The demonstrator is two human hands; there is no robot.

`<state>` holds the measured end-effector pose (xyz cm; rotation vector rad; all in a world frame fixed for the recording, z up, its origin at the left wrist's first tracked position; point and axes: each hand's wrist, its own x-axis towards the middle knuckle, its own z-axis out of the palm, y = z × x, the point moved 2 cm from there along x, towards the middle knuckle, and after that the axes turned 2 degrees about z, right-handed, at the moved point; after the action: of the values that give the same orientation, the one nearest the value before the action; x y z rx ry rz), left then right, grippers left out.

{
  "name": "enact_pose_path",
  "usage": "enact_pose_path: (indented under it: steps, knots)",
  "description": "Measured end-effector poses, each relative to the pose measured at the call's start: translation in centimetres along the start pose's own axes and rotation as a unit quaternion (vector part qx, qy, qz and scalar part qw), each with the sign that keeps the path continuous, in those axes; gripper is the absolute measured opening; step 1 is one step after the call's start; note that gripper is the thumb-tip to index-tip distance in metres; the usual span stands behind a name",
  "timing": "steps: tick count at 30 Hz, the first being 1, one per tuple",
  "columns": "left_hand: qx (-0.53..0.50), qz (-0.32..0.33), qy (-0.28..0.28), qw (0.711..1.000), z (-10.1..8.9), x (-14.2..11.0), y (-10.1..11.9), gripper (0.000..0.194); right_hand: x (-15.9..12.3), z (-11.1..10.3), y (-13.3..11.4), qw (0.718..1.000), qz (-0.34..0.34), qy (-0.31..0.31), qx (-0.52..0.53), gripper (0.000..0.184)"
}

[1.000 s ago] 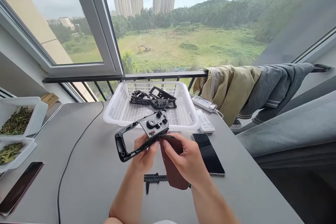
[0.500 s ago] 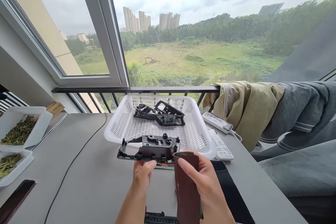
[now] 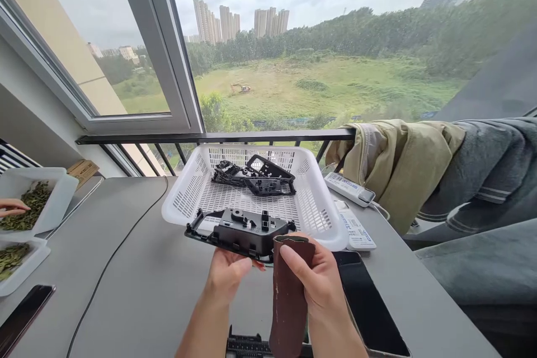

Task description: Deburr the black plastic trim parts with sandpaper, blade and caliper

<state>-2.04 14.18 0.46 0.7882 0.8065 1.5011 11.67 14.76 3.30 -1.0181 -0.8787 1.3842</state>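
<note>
My left hand (image 3: 229,274) is closed on the near edge of a black plastic trim panel (image 3: 247,232), its thumb in front and its fingers mostly hidden underneath. The panel has a long opening at its left end, with clips and posts on the upper side. In my right hand (image 3: 316,274) is a folded, dark brown sheet of sandpaper (image 3: 289,296), pinched under the thumb near its top. The sandpaper's upper end overlaps the panel's right end in view; I cannot tell if they touch. Behind them, a white perforated basket (image 3: 178,207) contains several similar black plastic parts (image 3: 272,182).
A black caliper (image 3: 247,344) and a dark tablet (image 3: 369,302) lie close to my hands. Left are a phone (image 3: 29,313), a cable (image 3: 113,257), and tubs of dried leaves, with another person's hand (image 3: 12,207) over one. A power strip (image 3: 348,189) and draped clothes (image 3: 403,168) are right.
The panel has tilted, its right end turned slightly toward me. The sandpaper and my right hand have shifted slightly left. Another person's hand has appeared over the far leaf tub.
</note>
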Motion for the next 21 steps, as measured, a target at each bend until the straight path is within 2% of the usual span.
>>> enact_pose_path:
  steps: [4, 7, 10, 13, 17, 21]
  knots:
    - [0.051, -0.013, 0.034, 0.998, 0.2, -0.1, -0.4, 0.024, -0.1, 0.4, -0.1, 0.998, 0.0, -0.065, -0.014, 0.025]
    - [0.053, -0.014, 0.011, 0.998, -0.2, 0.0, -0.6, 0.022, 0.1, 0.3, 0.0, 0.994, -0.014, -0.106, -0.027, 0.026]
    - [0.038, -0.017, -0.013, 0.999, -0.6, 0.3, -0.7, 0.024, 0.4, -0.4, 0.1, 0.997, -0.02, -0.064, -0.033, 0.024]
    - [0.035, -0.012, -0.002, 0.999, -0.7, 0.4, -0.6, 0.026, 0.5, -0.9, 0.0, 0.998, -0.02, -0.035, -0.048, 0.023]
    - [0.067, 0.017, 0.028, 0.997, -0.6, 0.2, -0.5, 0.023, 0.4, -1.0, -0.1, 0.99, -0.029, -0.072, -0.117, 0.022]
    - [0.112, 0.039, 0.005, 0.993, -0.3, -0.2, -0.2, 0.025, 0.1, -0.5, 0.2, 0.976, -0.02, -0.117, -0.184, 0.025]
